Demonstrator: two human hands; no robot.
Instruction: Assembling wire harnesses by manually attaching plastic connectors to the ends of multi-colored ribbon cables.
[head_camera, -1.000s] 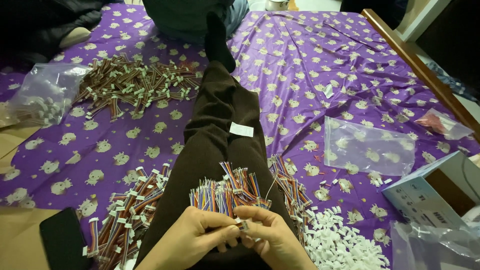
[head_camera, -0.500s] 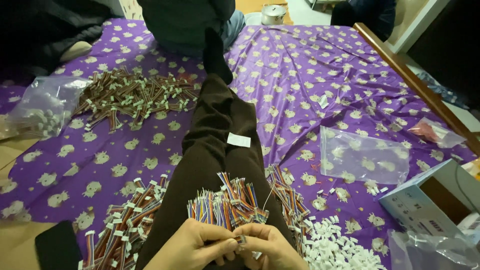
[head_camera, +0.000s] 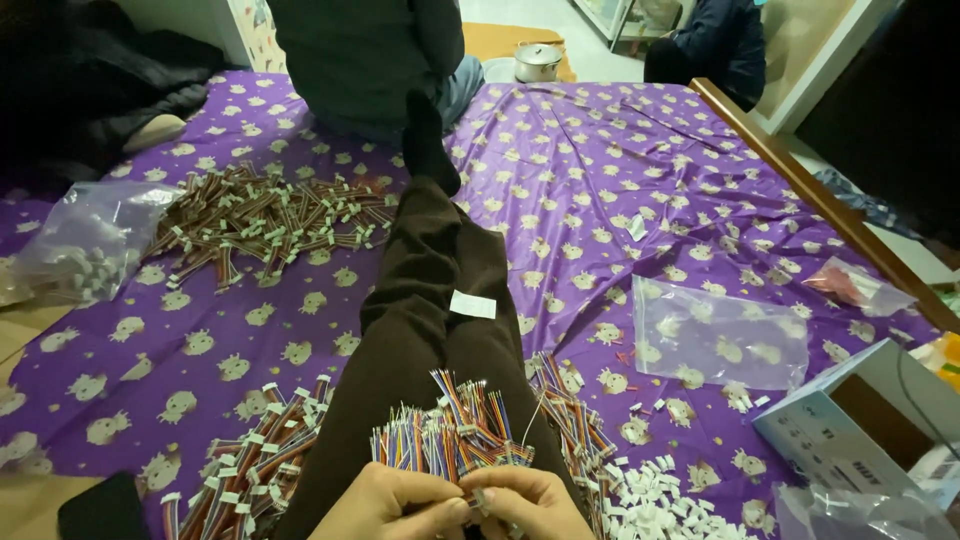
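Note:
My left hand (head_camera: 395, 502) and my right hand (head_camera: 530, 500) meet at the bottom of the head view, fingertips pinched together on a small white connector (head_camera: 478, 497) and a thin wire. Just above them a fan of multicoloured wires (head_camera: 450, 435) lies across my dark-trousered leg (head_camera: 420, 300). A heap of small white connectors (head_camera: 665, 500) sits to the right of my right hand. Finished wire bundles with white ends (head_camera: 255, 465) lie left of my leg.
A purple patterned sheet (head_camera: 620, 170) covers the surface. A large pile of wire bundles (head_camera: 265, 220) and a plastic bag of connectors (head_camera: 75, 250) lie far left. An empty clear bag (head_camera: 720, 335), an open cardboard box (head_camera: 865, 415), another person (head_camera: 370, 60), a metal pot (head_camera: 538, 60).
The view has tilted up, so my hands sit lower in the frame. My fingers keep working the same connector and wire; nothing else has moved.

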